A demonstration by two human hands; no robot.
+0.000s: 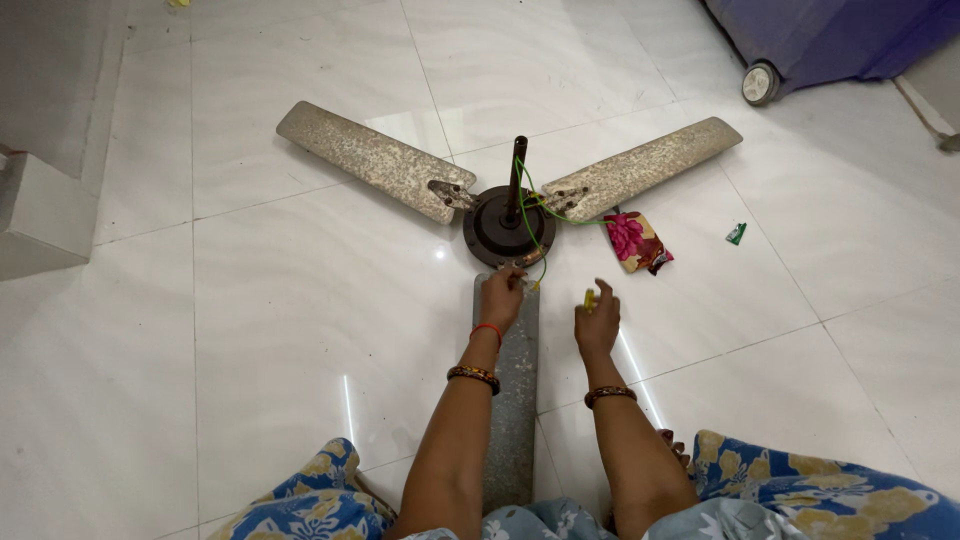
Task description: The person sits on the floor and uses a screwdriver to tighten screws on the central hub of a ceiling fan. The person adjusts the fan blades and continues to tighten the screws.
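dusty grey three-blade metal ceiling fan [505, 225] on white tile floor [250, 300], all blades attached. left hand [502, 295] fingers bunched at near blade's hub joint; right hand [597, 322] pinching small yellow tool [589, 298]. no blade off yet.

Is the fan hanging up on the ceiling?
No, the ceiling fan lies flat on the white tiled floor, with the left hand resting at its hub end.

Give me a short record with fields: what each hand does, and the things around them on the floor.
Left hand: on the near fan blade, beside the motor hub
Right hand: holds a small yellow tool
Wires: green and yellow, loose over the hub
Floor: white tiles; flowered pouch, small green scrap
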